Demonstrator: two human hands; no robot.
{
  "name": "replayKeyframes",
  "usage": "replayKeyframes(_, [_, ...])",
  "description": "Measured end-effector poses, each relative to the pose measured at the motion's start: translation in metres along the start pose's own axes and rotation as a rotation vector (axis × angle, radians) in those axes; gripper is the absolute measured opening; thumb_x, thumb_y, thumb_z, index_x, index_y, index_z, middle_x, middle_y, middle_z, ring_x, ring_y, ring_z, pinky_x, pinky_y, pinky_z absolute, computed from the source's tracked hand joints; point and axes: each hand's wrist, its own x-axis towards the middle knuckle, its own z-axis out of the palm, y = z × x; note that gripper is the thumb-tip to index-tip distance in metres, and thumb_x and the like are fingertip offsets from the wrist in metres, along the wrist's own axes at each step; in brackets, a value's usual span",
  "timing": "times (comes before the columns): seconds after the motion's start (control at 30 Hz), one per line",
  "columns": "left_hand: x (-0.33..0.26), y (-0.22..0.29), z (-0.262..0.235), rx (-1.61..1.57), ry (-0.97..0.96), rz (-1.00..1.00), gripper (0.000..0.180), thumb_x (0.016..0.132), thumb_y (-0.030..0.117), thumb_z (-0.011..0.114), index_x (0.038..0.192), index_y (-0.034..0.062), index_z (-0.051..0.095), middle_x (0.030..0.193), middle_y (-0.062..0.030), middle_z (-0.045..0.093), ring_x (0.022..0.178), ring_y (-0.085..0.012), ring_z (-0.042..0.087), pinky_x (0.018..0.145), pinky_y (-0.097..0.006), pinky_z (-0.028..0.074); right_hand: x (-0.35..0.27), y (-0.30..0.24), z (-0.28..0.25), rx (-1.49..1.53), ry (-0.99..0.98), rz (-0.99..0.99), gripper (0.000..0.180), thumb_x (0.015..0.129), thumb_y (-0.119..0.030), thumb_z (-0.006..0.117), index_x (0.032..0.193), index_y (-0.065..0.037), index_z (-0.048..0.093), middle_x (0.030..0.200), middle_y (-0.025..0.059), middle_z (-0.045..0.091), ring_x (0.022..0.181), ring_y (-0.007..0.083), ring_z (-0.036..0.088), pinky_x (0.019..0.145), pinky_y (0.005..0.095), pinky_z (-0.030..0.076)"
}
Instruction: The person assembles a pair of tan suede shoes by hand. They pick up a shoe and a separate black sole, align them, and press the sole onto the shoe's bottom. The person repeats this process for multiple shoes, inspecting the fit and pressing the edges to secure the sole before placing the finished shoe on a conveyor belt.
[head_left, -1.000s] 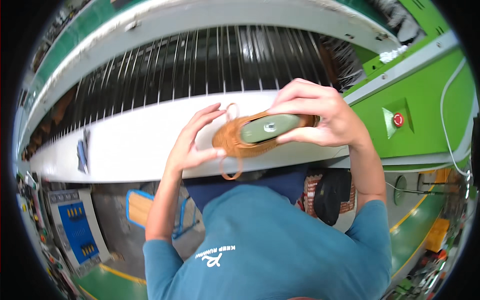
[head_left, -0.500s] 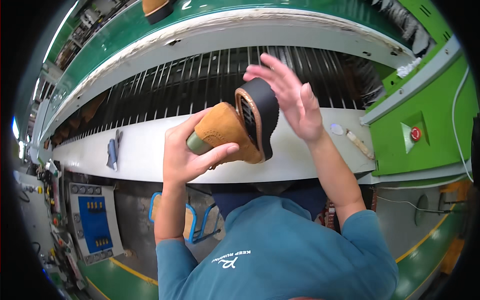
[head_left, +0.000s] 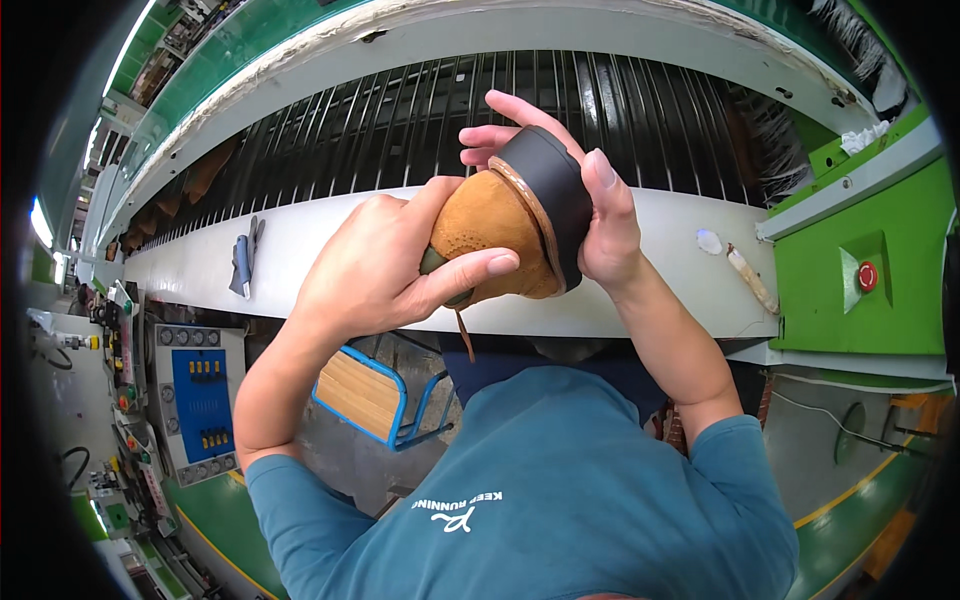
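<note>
A tan suede shoe upper [head_left: 480,222] is held above the white ledge, with a bit of green last showing at its opening and a brown lace [head_left: 465,336] dangling below. Against its underside lies a thick black sole [head_left: 553,185] with a brown stitched edge; a thin dark gap shows along part of the seam. My left hand [head_left: 365,262] is wrapped round the upper, thumb along its near side. Cupped round the sole from the right, my right hand [head_left: 612,225] has its palm and thumb on it, while its fingers reach past the far side, partly hidden.
On the white ledge [head_left: 330,235] lie a grey-blue handled tool [head_left: 242,265], a small whitish lump [head_left: 709,241] and a worn stick-like piece [head_left: 752,278]. Beyond are dark rollers [head_left: 400,130]. A green machine panel with a red button [head_left: 867,276] stands right; a blue-framed stool [head_left: 365,395] is below left.
The sole has come up against the upper, narrowing the wide gap between them. My right hand has moved from beside the sole onto it, and my left forearm has swung outward.
</note>
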Motion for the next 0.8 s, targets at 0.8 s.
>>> replayKeyframes(0.8, [0.026,0.016,-0.004,0.236,-0.159,0.060,0.069,0.104,0.051,0.082,0.138,-0.0057,0.061,0.079,-0.0215,0.078,0.075,-0.0417,0.081,0.068,-0.045,0.063,-0.010,-0.008,-0.011,-0.025,0.182,-0.071,0.059,0.113,-0.040,0.043,0.148,0.005,0.057,0.135,0.0266,0.073,0.136,0.0361,0.069,0.122,0.0500,0.052])
